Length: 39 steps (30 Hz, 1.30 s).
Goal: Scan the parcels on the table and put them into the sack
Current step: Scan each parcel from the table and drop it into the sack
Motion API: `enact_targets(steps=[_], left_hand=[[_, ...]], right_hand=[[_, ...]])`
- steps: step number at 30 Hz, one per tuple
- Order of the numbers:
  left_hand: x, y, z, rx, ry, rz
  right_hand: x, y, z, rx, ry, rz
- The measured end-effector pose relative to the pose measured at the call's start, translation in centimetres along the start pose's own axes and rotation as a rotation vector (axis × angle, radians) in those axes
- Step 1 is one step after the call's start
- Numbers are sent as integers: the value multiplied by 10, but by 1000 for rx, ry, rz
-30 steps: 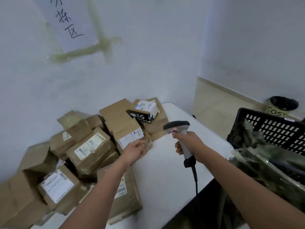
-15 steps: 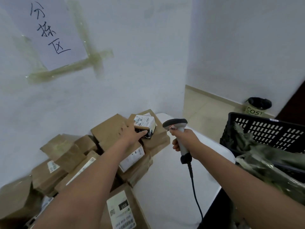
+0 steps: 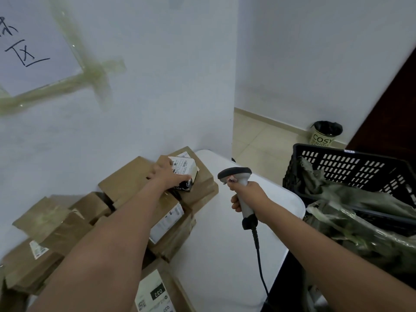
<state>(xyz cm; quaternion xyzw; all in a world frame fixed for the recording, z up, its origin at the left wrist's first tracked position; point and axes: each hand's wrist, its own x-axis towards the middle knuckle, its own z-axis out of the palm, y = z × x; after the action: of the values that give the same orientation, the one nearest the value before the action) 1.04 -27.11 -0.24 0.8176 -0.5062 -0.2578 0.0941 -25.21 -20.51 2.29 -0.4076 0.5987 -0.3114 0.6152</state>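
My left hand grips a small black-and-white box with a white label, which sits on top of brown cardboard parcels at the far end of the white table. My right hand holds a grey barcode scanner upright by its handle, head pointing left toward the box, cable hanging down. Several brown parcels lie piled along the wall on the left. The greenish sack lies crumpled in and over a black crate on the right.
The black slotted crate stands right of the table. A small bin with a black liner stands on the tiled floor by the far wall. A taped paper sign hangs on the wall. A dark door is at the right edge.
My left hand left the lower parcels, reached farther to the small box on top and took hold of it. The scanner hand stayed nearly in place. My head moved closer and left.
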Motion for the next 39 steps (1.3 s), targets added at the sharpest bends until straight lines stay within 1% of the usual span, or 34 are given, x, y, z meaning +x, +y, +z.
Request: enact_targets(steps=[2, 5, 9, 12, 14, 18, 21, 25, 28, 30, 32, 34, 35, 37, 39], left_hand=[[-10, 3, 0, -6, 53, 57], [-29, 10, 0, -5, 127, 238], [-63, 20, 13, -5, 89, 395], [-95, 25, 40, 22, 64, 465], [-112, 24, 67, 32, 29, 469], [-140, 15, 135, 39, -66, 387], [-163, 9, 178, 55, -187, 356], [-183, 5, 215, 179, -342, 383], [-191, 3, 229, 225, -352, 391], [-194, 2, 236, 220, -317, 357], [-203, 6, 242, 112, -221, 256], [-212, 12, 245, -138, -122, 43], [-216, 14, 248, -280, -110, -79], [-221, 14, 259, -488, -176, -264], [-226, 13, 269, -644, -265, -372]], right_hand=[[0, 3, -3, 6, 0, 5], [-2, 8, -9, 13, 13, 7], [-7, 17, -23, 33, 55, 18], [-12, 27, -39, 23, 92, 30], [-17, 35, -52, 22, 106, 43], [-29, 55, -78, 16, 95, 102], [-38, 69, -94, -18, 54, 168], [-45, 83, -113, -77, 4, 212], [-49, 87, -124, -109, -33, 219], [-51, 87, -129, -120, -68, 206], [-53, 86, -133, -147, -99, 187], [-55, 84, -134, -187, -127, 171], [-56, 83, -133, -207, -141, 166], [-58, 83, -131, -243, -167, 156], [-61, 82, -129, -277, -193, 144]])
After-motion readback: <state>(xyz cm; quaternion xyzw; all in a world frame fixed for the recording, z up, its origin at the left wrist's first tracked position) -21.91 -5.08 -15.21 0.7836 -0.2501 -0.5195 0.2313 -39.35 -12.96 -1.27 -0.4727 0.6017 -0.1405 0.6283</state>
